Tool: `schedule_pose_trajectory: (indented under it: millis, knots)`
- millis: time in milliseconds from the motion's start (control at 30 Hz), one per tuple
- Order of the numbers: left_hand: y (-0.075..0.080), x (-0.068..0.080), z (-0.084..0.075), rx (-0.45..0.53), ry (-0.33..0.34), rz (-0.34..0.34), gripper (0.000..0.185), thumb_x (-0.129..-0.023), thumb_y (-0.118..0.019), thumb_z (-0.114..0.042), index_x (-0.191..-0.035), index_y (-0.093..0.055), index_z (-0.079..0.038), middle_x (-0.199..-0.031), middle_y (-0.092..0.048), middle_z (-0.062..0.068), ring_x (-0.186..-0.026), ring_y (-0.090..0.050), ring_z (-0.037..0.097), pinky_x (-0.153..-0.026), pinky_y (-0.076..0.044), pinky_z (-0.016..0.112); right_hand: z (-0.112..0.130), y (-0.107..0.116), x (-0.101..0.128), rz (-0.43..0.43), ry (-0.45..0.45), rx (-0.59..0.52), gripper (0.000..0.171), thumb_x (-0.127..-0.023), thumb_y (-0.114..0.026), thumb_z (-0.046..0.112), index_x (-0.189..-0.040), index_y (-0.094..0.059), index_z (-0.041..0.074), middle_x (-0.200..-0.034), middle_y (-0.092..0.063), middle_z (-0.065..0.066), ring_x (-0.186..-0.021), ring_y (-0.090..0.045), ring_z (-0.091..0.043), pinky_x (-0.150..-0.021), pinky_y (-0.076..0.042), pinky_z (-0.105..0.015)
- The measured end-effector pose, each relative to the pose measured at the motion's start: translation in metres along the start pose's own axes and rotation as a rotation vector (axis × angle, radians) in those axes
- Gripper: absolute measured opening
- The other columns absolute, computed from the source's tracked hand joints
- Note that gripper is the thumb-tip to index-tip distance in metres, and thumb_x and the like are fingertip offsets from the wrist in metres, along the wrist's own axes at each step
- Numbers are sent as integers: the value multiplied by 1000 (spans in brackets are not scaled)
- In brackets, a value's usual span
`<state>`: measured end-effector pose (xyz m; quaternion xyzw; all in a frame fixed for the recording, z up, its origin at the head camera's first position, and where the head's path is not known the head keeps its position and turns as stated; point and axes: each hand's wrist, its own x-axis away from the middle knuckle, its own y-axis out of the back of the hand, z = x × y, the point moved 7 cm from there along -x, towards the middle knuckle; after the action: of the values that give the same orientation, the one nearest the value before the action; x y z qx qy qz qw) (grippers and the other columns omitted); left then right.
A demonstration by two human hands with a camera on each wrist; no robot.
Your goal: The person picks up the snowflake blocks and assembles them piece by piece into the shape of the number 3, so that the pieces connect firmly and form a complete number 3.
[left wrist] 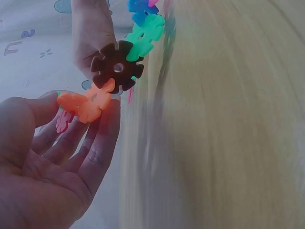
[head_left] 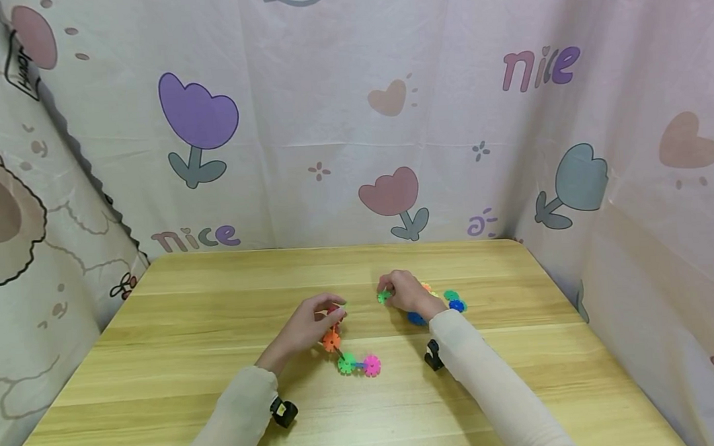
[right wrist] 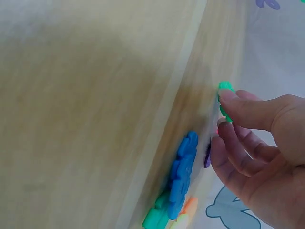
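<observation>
Left hand (head_left: 310, 325) pinches the orange snowflake disc (head_left: 331, 341) at one end of a linked chain, w/ the chain's green disc (head_left: 346, 363) and pink disc (head_left: 372, 365) lying on the bench (head_left: 177, 367) just in front; the grip probably steadies the chain so another piece can slot in. In the left wrist view, fingers (left wrist: 102, 143) curl round the orange disc, a dark disc (left wrist: 117, 67) slotted next to it. Right hand (head_left: 404, 292) pinches a small green disc (head_left: 385, 295) between thumb and fingertips, lifted just off the wood, approx. level w/ the left hand. Loose pile of discs (head_left: 452, 302) sits close behind the right wrist, handy for picking. Backdrop cloth (head_left: 327, 117) reads "nice" (head_left: 541, 67) twice, plus tulips and hearts.
</observation>
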<state>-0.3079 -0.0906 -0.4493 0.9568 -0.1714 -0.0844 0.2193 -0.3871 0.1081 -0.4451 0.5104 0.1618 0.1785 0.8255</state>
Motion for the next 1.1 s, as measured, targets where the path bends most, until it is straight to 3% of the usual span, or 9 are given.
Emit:
schedule_pose_trajectory:
  millis: [200,467,900,967,1100]
  knots:
    - [0,0,0,14,4,5,30,-105,-62,-24,-128,-65,-4,-116,-73,17,-100,-70,27,-97,-57,43,2,5,3,15,-6,-43,16,-85,-77,-7,-91,-79,8,-85,-67,-6,-79,-50,-17,-75,-48,-31]
    - [0,1,0,21,-6,2,31,-104,-63,-24,-127,-64,-3,-117,-74,15,-98,-71,23,-97,-57,44,7,10,3,21,7,-102,12,-91,-76,1,-100,-78,8,-89,-70,-4,-81,-56,-15,-76,-51,-30]
    - [-1,0,-3,63,19,15,31,-105,-62,-22,-128,-62,-1,-120,-70,21,-87,-70,20,-74,-56,28,35,20,2,46,68,-229,14,-96,-70,1,-108,-76,2,-89,-71,-9,-71,-65,-12,-67,-57,-22]
    - [-2,0,-4,63,19,18,31,-105,-62,-22,-128,-62,-1,-121,-70,22,-87,-70,20,-74,-56,27,41,21,2,53,85,-252,14,-96,-69,-1,-108,-75,1,-89,-70,-10,-70,-68,-17,-65,-59,-24]
    - [-1,0,-4,55,12,15,31,-105,-62,-22,-128,-62,-1,-120,-71,21,-89,-70,21,-77,-57,30,51,21,3,72,110,-325,13,-96,-67,-3,-106,-75,0,-90,-68,-14,-73,-72,-28,-69,-64,-39]
